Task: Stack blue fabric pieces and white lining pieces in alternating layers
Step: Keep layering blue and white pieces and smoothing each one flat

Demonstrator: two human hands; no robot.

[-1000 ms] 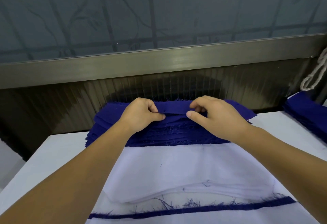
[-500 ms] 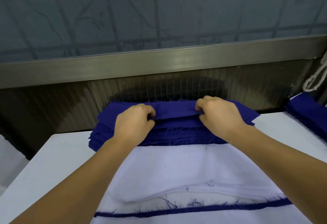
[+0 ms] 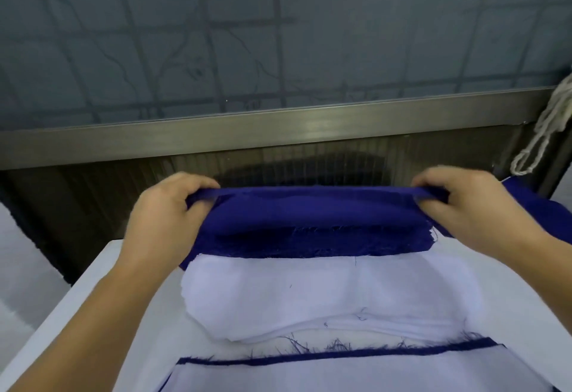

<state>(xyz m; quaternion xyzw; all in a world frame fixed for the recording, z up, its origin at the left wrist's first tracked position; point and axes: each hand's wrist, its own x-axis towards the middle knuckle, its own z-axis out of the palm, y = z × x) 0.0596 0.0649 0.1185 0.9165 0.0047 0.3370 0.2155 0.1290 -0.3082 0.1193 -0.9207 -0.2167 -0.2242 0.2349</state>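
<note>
Now pinching far edge of top blue piece [image 3: 312, 209] — left hand [image 3: 164, 224], right hand [image 3: 473, 209] at opposite corners — presumably to keep it taut above white lining [image 3: 325, 295].

blue fabric piece [image 3: 309, 205]: frayed, lifted taut over blue pile [image 3: 309, 244] | white lining pieces [image 3: 325, 295]: stacked flat, nearer

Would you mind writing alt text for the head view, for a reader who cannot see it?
Two bare hands, left hand and right hand, each pinch an end of a blue piece, held taut above a blue stack at the far side of a white table. Nearer lies a white lining pile; a blue edge shows beneath it.
</note>
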